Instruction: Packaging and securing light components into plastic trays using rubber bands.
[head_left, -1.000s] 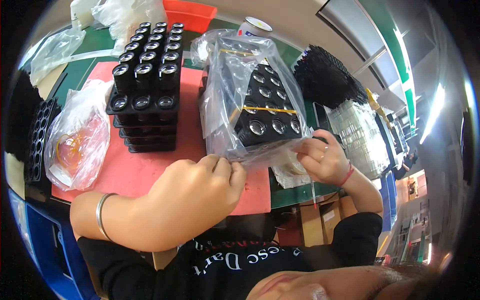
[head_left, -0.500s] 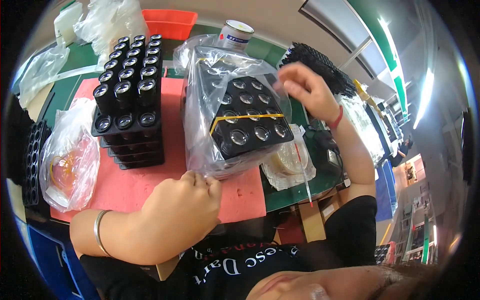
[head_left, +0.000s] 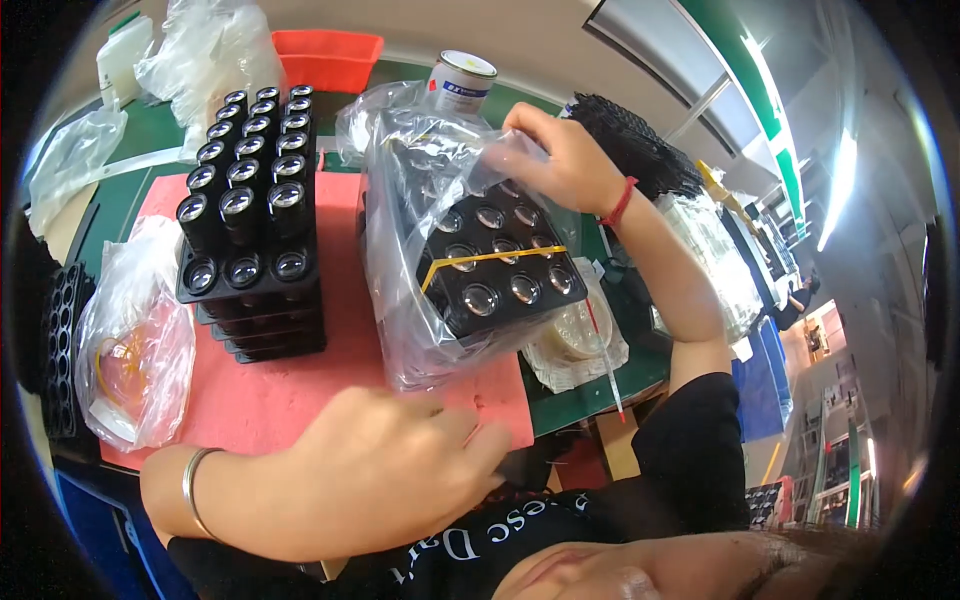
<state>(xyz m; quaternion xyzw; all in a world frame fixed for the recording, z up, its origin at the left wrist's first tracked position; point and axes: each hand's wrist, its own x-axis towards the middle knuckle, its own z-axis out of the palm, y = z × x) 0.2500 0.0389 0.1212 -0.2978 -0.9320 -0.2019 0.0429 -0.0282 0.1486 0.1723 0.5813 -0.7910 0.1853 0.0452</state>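
A clear plastic bag (head_left: pixel 410 250) wraps a stack of black trays of round lenses (head_left: pixel 495 275) bound by a yellow rubber band, lying on a red mat (head_left: pixel 270 395). My right hand (head_left: pixel 565 165) pinches the bag's far upper edge. My left hand (head_left: pixel 400 470) sits at the bag's near edge on the mat, fingers curled; whether it grips the plastic is hidden. A second stack of black trays with lenses (head_left: pixel 250 230) stands unwrapped to the left.
A bag of yellow rubber bands (head_left: pixel 135 345) lies at the left. A white can (head_left: pixel 460 80) and a red bin (head_left: pixel 330 55) stand behind. Empty black trays (head_left: pixel 60 340) sit far left, black mesh stacks (head_left: pixel 640 155) at the right.
My right hand has risen from the bag's near right corner to its far top edge. My left hand has stayed at the near edge of the bag.
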